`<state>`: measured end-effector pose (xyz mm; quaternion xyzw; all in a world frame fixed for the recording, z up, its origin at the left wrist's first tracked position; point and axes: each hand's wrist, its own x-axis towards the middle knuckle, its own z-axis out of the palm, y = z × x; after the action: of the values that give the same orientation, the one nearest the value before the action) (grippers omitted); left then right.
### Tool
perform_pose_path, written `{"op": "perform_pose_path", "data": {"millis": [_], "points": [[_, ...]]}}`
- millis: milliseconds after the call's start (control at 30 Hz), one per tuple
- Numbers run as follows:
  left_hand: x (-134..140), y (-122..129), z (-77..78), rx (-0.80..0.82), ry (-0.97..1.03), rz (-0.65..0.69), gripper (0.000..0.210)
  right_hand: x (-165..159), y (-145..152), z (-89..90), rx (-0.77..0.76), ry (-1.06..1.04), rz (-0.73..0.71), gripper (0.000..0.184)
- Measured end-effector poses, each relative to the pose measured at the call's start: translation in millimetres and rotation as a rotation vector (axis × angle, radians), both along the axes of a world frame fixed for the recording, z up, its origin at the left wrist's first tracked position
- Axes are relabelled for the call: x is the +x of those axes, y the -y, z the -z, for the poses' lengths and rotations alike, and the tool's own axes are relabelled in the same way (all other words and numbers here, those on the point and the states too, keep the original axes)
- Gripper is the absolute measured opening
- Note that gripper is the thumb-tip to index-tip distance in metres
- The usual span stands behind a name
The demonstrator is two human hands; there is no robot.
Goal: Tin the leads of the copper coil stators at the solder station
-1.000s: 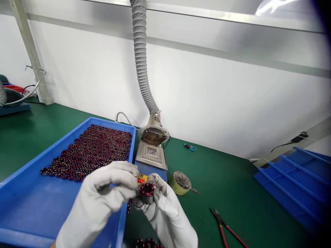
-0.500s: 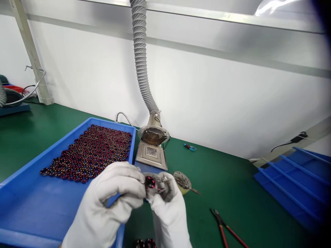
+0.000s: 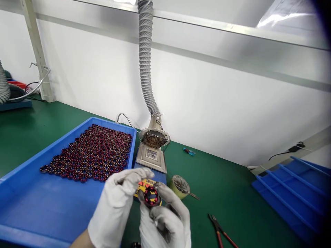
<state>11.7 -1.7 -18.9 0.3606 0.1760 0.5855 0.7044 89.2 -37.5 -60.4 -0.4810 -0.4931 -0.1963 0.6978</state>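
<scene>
A small motor stator [image 3: 151, 196], a dark ring with pink-red windings, faces me in my right hand [image 3: 170, 213]. The thumb and fingers of that white, grey-smudged glove grip its rim. My left hand [image 3: 116, 199], gloved too, is just to the upper left of the ring. Its fingers are bent and pressed together; whether they pinch anything is hidden. Behind the hands stands a blue device with a yellow label [image 3: 147, 182] and a metal lid [image 3: 151, 156]. Part of another dark piece [image 3: 136, 245] shows at the bottom edge.
A blue tray [image 3: 51, 206] on the left holds many similar stators [image 3: 95, 151]. To the right are a yellowish pot [image 3: 179, 186] with a tool across it, red-handled pliers [image 3: 219, 230], blue snips [image 3: 189, 151] and a blue rack [image 3: 292, 193]. A grey hose [image 3: 145, 51] hangs behind.
The stator has turned so its open ring faces me, and it sits slightly lower. My left fingers have shifted up from its side. The view has moved a little.
</scene>
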Motion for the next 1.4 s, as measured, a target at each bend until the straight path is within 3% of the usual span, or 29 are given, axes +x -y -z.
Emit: {"op": "perform_pose_path", "data": {"millis": [100,200,267,433,500,567,633,667,800,867,967,1067,1300,1400], "points": [[-8,-4,-10.4,0.003,-0.023,-0.108,0.01,0,-1,-5.5,0.019,-0.022,0.012,0.029],[-10,-3,-18.7,-0.054,-0.36,0.063,0.02,1,-1,-3.9,0.022,-0.028,-0.002,0.027],[-9,-1,-17.5,-0.061,-0.434,0.059,0.012,0,-1,-1.9,0.021,-0.033,0.006,0.026],[-16,-2,-6.5,-0.018,-0.233,-0.129,0.013,-1,0,-2.7,-0.024,-0.025,0.009,0.03],[-18,-3,-7.7,-0.033,-0.181,-0.099,0.019,0,-1,-2.3,-0.01,-0.027,0.001,0.031],[-16,-3,-11.1,-0.042,-0.248,0.05,0.023,0,-1,0.5,-0.003,-0.022,-0.022,0.03],[-12,-2,-13.3,-0.033,-0.311,0.182,0.015,-1,-2,4.5,-0.017,-0.019,-0.069,0.028],[-10,-1,-13.3,-0.027,-0.316,0.187,0.008,-2,-2,6.3,-0.029,-0.019,-0.088,0.026],[-13,-3,-9.5,-0.048,-0.203,-0.041,0.008,-3,-3,7.8,-0.044,-0.002,-0.047,0.027],[-18,-5,-9.8,-0.031,-0.188,-0.091,0.012,-3,-3,5.5,-0.039,0.015,-0.02,0.03],[-23,-7,-15.3,-0.005,-0.342,0.022,0.024,-1,-2,1.4,-0.049,0.005,-0.018,0.03],[-22,-6,-20.7,-0.014,-0.436,0.126,0.023,0,0,-1.0,-0.064,0.026,0.0,0.029],[-20,-4,-17.6,-0.025,-0.477,0.043,0.018,2,1,-0.5,-0.086,0.092,-0.051,0.029],[-24,-8,-13.2,-0.061,-0.389,-0.041,0.018,3,1,0.1,-0.129,0.038,-0.138,0.028]]}}
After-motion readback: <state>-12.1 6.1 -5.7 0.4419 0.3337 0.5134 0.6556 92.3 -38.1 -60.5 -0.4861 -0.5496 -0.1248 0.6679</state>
